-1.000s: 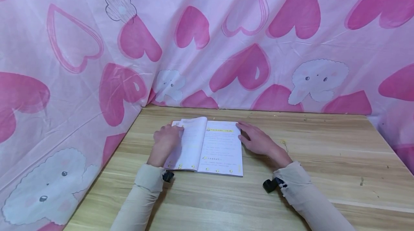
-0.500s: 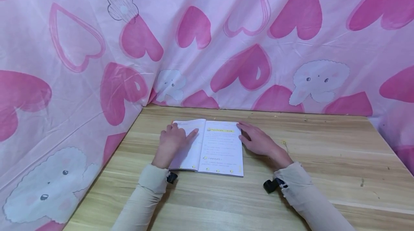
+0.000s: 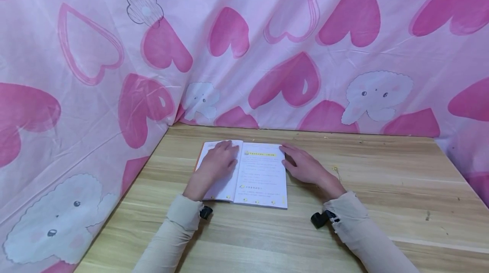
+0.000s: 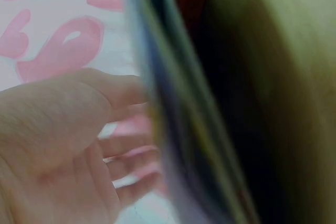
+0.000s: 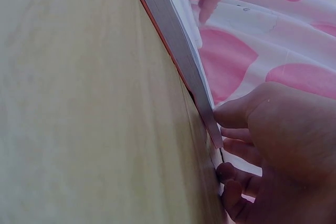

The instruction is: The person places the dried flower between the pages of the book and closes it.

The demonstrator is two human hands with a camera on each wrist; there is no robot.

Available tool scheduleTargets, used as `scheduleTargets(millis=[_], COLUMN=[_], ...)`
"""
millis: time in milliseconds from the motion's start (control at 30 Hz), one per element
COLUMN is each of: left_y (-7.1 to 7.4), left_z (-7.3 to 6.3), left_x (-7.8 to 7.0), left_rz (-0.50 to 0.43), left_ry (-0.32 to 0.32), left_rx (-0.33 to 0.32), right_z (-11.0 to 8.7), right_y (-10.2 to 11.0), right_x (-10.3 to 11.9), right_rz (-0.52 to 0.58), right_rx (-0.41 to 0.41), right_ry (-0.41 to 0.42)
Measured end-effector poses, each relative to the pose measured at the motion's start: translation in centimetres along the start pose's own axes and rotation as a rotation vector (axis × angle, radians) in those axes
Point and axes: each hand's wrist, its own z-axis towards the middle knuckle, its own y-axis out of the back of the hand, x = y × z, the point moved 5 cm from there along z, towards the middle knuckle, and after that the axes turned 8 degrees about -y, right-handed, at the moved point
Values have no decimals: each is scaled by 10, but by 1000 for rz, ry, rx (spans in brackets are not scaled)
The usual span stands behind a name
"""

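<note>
An open book (image 3: 262,175) with printed white pages and an orange cover edge lies on the wooden table. My left hand (image 3: 217,162) rests on its left page, fingertips near the top by the spine. In the left wrist view, the fingers of the left hand (image 4: 68,135) reach out straight against the blurred pages (image 4: 173,108). My right hand (image 3: 305,166) touches the book's right edge near the top corner with thumb and index finger. The right wrist view shows the right thumb (image 5: 233,113) at the page edge and the other fingers loosely bent on the table.
The wooden table (image 3: 382,171) extends to the right, with small marks on its surface. A pink curtain (image 3: 267,69) printed with hearts hangs behind and along the left side. A black wrist camera (image 3: 320,219) sits at the right cuff.
My left hand has moved right across the left page, from its outer edge toward the spine. The left page, raised earlier, now lies flatter. My right hand has stayed in place.
</note>
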Motion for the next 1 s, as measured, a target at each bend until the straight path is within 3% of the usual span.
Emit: scheduleTargets(millis=[67,133,433,700,867,1000], left_y=[0,-1,-2,-4,-8,-10], left_z=[1,0,-4,-5,-4,-3], left_x=[-3,-3,0,2,4,1], left_rz=[-20,-63,-154,-195,-213,-200], left_ry=[-81,-97,-6,10,45,33], left_rx=[-33,-44,4,-1,46,63], right_z=[0,1,-2,-1,-2,-7], right_y=[0,0,-1,0,-1,3], right_x=[0,0,2,4,2,-1], right_rz=[-3,-7,-15,3,48,89], right_rx=[-3,-6,-9,-18,-31,-48], right_ry=[-3,-2,-14,-17,-32,-37])
